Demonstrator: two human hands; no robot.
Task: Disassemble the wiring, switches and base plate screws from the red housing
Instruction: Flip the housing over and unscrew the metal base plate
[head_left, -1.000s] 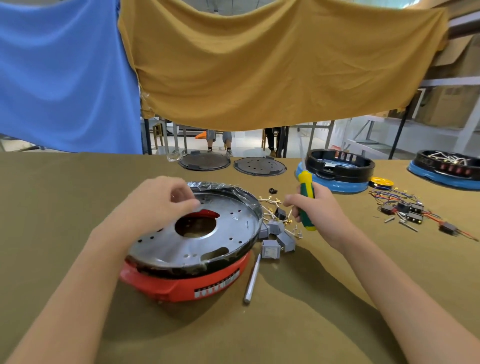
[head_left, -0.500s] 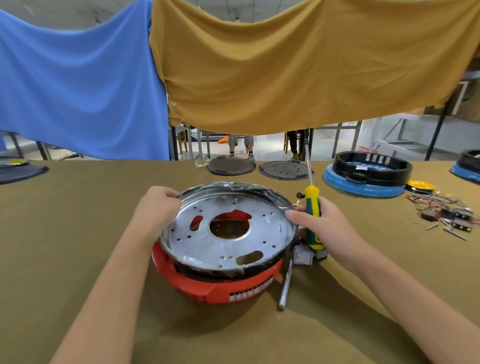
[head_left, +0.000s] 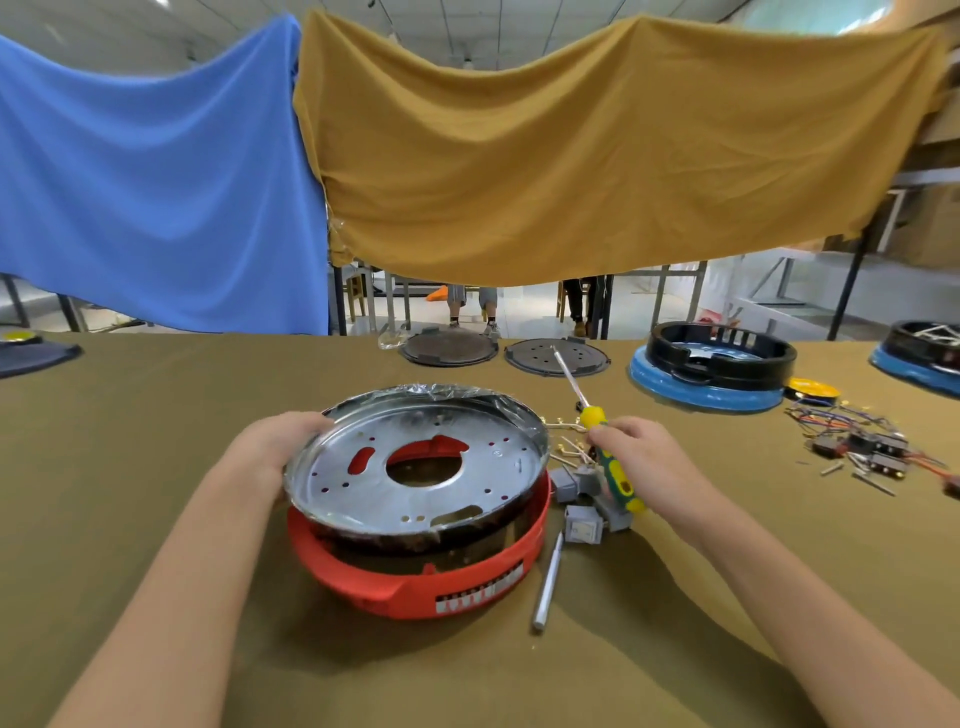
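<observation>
Red housing (head_left: 415, 577): sat on the table (head_left: 156, 415) near the person, plate (head_left: 415, 462) tilted up out of it.
Plate handling: stiff sheet metal, likely light with thin edges; best taken at the rim.
Left hand (head_left: 275, 447): fingers curled over the plate's left rim.
Right hand (head_left: 649, 462): wrapped round the screwdriver (head_left: 605, 452), tip pointing away.
Switches (head_left: 587, 509): lay loose just right of the housing.

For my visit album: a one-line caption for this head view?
Left hand lifts silver base plate off red housing; right hand holds screwdriver.
</observation>
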